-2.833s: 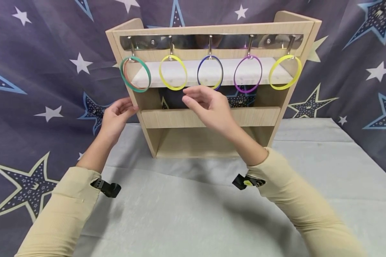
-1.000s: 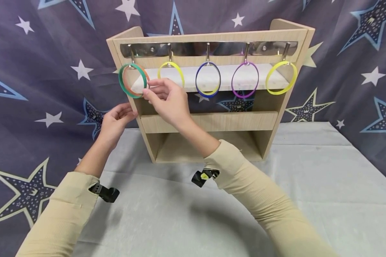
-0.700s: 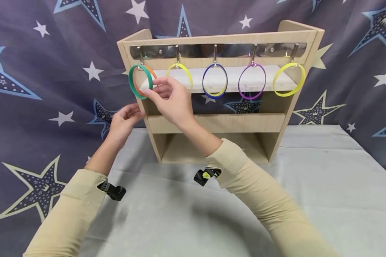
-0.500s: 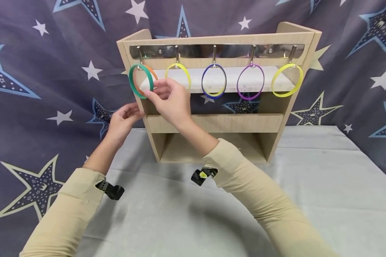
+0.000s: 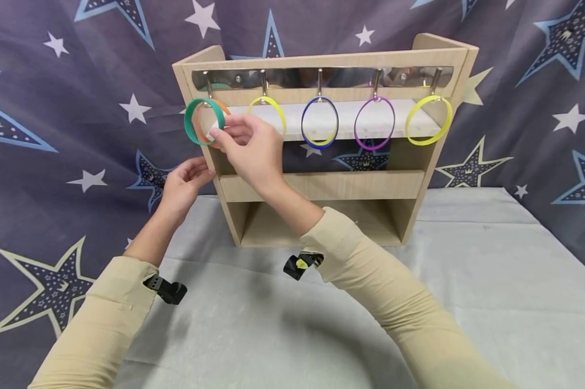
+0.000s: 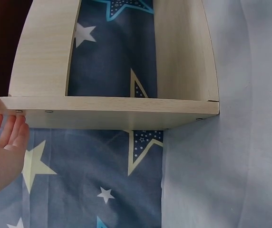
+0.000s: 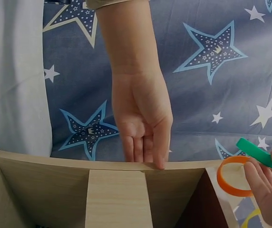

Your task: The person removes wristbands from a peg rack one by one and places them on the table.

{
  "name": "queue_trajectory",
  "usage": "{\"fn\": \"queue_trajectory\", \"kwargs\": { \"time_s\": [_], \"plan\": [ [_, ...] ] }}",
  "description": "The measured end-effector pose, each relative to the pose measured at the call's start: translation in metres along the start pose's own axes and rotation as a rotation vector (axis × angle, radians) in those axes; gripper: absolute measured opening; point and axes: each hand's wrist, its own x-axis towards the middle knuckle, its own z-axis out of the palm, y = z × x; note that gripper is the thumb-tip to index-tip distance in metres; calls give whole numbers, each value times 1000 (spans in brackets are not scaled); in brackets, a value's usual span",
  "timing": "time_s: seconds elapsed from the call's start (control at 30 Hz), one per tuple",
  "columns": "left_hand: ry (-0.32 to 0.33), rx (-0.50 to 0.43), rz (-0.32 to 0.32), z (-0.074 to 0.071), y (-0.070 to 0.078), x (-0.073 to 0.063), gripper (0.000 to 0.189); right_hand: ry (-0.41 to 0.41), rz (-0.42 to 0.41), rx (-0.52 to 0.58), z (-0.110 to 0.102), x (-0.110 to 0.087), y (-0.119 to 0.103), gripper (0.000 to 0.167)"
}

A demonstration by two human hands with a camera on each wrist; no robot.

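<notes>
In the head view my right hand (image 5: 253, 151) pinches the green ring (image 5: 188, 123) by its right side, at the shelf's leftmost hook (image 5: 207, 82). An orange ring (image 5: 223, 107) is behind the green one. The right wrist view has the green band (image 7: 257, 153) between thumb and fingers, with the orange ring (image 7: 236, 192) close beside them. Whether the green ring touches the hook I cannot tell. My left hand (image 5: 183, 186) grips the left side panel of the wooden shelf (image 5: 321, 187); in the left wrist view the thumb and fingers (image 6: 13, 133) are on opposite faces of that panel.
Along the metal hook rail (image 5: 292, 76) hang a yellow ring (image 5: 279, 111), a blue ring (image 5: 303, 123) with a yellow one behind it, a purple ring (image 5: 393, 123) and another yellow ring (image 5: 449, 120). A grey cloth (image 5: 492, 254) covers the table. Star-patterned fabric (image 5: 78, 81) stands behind.
My right hand has moved left from the middle hook to the green ring and pinched it. The green ring has shifted slightly left and turned, away from the orange one. The left hand keeps its place.
</notes>
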Motion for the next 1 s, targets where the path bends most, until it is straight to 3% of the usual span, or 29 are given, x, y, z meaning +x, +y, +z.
{"fn": "queue_trajectory", "kwargs": {
  "time_s": [0.3,0.57,0.77,1.0],
  "plan": [
    [-1,-24,21,0,0,-1,48,-59,-14,-3,-7,-4,-7,25],
    [23,-13,-9,2,0,0,52,-115,16,33,-16,-18,-1,24],
    [27,-14,-6,3,1,1,53,-166,92,89,-24,-31,11,23],
    [30,-30,11,2,-2,0,51,-236,278,152,-28,-44,28,24]
  ]
}}
